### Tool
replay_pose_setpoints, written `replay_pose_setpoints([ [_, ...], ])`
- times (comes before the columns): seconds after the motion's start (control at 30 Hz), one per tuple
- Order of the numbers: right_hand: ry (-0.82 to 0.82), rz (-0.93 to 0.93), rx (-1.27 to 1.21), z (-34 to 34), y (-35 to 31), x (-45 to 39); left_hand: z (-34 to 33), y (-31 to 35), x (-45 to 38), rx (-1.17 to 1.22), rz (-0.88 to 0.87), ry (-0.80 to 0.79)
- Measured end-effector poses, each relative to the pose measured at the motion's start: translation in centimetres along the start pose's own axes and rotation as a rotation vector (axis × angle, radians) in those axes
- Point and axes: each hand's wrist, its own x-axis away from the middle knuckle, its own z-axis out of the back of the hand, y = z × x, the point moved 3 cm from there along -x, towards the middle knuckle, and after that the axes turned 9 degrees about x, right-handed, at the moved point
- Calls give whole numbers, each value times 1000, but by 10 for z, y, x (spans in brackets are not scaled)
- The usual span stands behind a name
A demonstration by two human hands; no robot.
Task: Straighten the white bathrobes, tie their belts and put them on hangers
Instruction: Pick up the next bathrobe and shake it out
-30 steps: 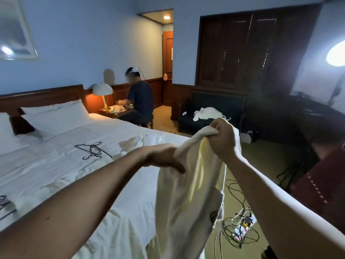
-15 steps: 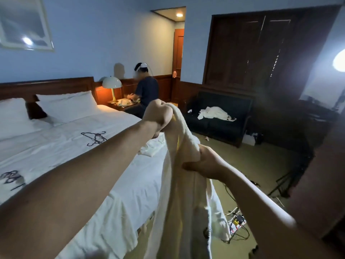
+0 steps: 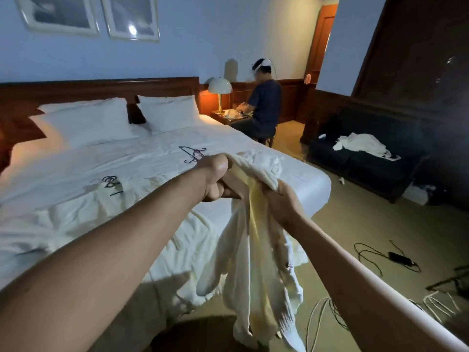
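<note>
Both hands are clamped on one bunched robe (image 3: 256,240) mid-frame: left hand (image 3: 215,177) fisted round the top, right hand (image 3: 279,201) gripping just beside it. Rest dangles over the bed (image 3: 76,199) corner. Hangers (image 3: 193,154) lie on the bed, another robe (image 3: 363,146) on the sofa (image 3: 355,161), right.

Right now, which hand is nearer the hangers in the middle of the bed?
Left. The left hand grips the bathrobe just in front of the hangers; the right hand grips it farther off, toward the bed's edge.
</note>
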Motion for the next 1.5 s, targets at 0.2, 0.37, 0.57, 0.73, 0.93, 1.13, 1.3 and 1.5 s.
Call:
replay_pose_setpoints([
  [0.2,-490,-2,-249,-41,-24,39,39,10,25,48,-92,38],
  [0.37,-187,-58,89,-97,-42,31,110,5,50,53,-153,-55],
  [0.57,-92,-172,-46,-174,-45,68,212,-116,79,-284,-33,148],
  [0.73,-203,-96,-192,-226,-93,87,252,-156,101,-627,-229,159],
  [0.93,-378,115,-55,-245,-150,91,309,-125,135,-702,-567,487],
  [1.13,-632,409,271,-222,-180,83,398,-81,187,-762,-647,842],
  [1.3,-511,556,549,-212,-154,52,456,-61,249,-846,-620,1044],
  [1.5,-555,583,632,-220,-155,45,446,-69,251,-934,-408,931],
])
